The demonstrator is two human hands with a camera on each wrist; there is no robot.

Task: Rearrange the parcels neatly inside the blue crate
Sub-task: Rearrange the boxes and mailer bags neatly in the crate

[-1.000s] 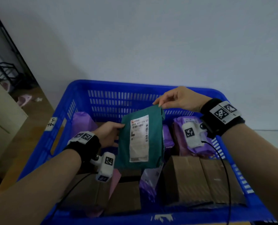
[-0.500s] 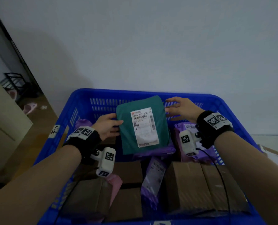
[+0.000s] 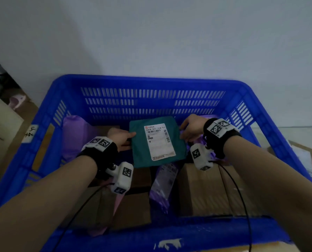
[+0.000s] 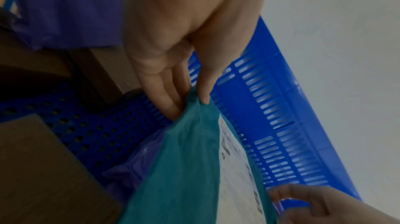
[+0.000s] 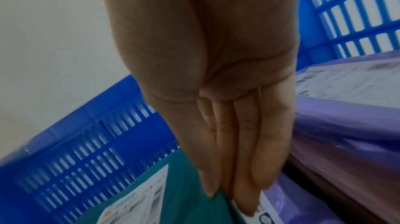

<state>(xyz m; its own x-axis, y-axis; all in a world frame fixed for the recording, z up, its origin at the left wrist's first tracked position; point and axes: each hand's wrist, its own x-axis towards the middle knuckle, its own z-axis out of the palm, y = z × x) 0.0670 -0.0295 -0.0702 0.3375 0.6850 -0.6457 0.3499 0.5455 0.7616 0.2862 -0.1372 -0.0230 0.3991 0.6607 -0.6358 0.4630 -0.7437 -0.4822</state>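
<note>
A teal mailer bag (image 3: 138,150) with a white shipping label lies label-up near the back of the blue crate (image 3: 151,82). My left hand (image 3: 121,138) pinches its left edge between thumb and fingers, as the left wrist view shows at the teal bag (image 4: 190,159). My right hand (image 3: 189,127) pinches the right edge, thumb on top and fingers under the teal bag (image 5: 190,198). A purple mailer (image 4: 134,164) lies beneath it.
Brown cardboard boxes (image 3: 202,190) fill the crate's front. A small purple bag (image 3: 163,186) stands wedged between them. Purple mailers sit at the back left (image 3: 75,135) and at the right, a labelled one (image 5: 346,108). A white wall rises behind.
The teal bag has gone from upright in the middle to lying flat lower down near the crate's back wall. Both hands went down with it and still hold its edges.
</note>
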